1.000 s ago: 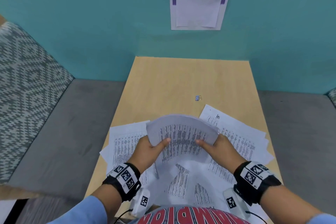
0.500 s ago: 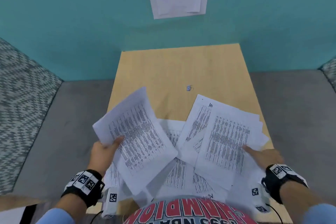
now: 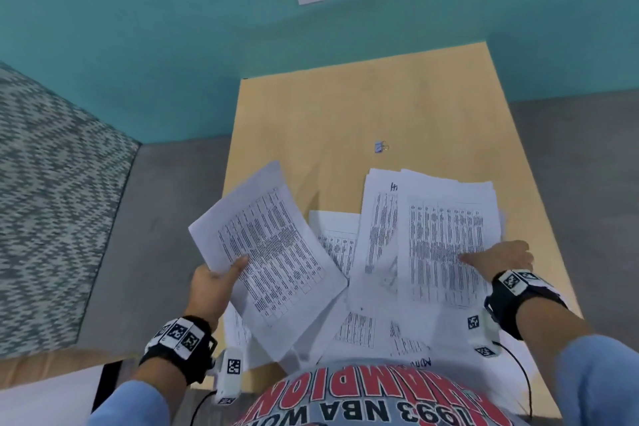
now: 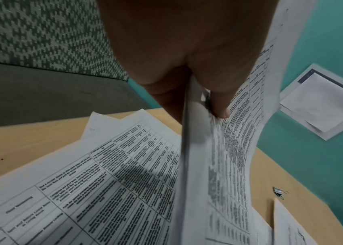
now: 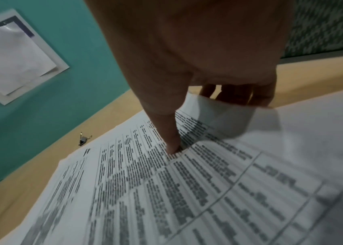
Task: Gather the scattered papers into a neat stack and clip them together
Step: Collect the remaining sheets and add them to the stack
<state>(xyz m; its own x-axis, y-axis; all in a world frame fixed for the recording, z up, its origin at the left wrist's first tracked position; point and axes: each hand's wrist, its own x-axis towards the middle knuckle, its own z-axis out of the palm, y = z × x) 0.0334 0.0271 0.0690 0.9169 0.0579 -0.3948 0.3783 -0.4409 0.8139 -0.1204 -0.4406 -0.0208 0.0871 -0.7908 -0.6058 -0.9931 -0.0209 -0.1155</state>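
Left side first: our left hand (image 3: pixel 211 284) pinches a thin sheaf of printed sheets (image 3: pixel 273 252) at its near left edge, thumb on top, fingers (image 4: pixel 166 97) beneath, lifted clear of the counter (image 3: pixel 345 114) and tilted. The sheaf bows under its own weight, so we judge it light, limp and apt to fan or slip; hold it near an edge with a full pinch, then square it against the counter.

Centre: loose sheets (image 3: pixel 359 325) overlap on the counter near our body, unaligned. Beyond them, well apart, lies the small binder clip (image 3: pixel 380 147), untouched.

Right: our right hand (image 3: pixel 501 259) takes the right-hand pile (image 3: pixel 442 239), thumb pressed on the top page, fingers (image 5: pixel 240 94) curled under a raised edge.

View differences: the head camera gives the whole spread and the clip's place. The left wrist view shows several sheets edge-on in the pinch, plus more pages below. The right wrist view shows the curled sheet edge, hidden from above.
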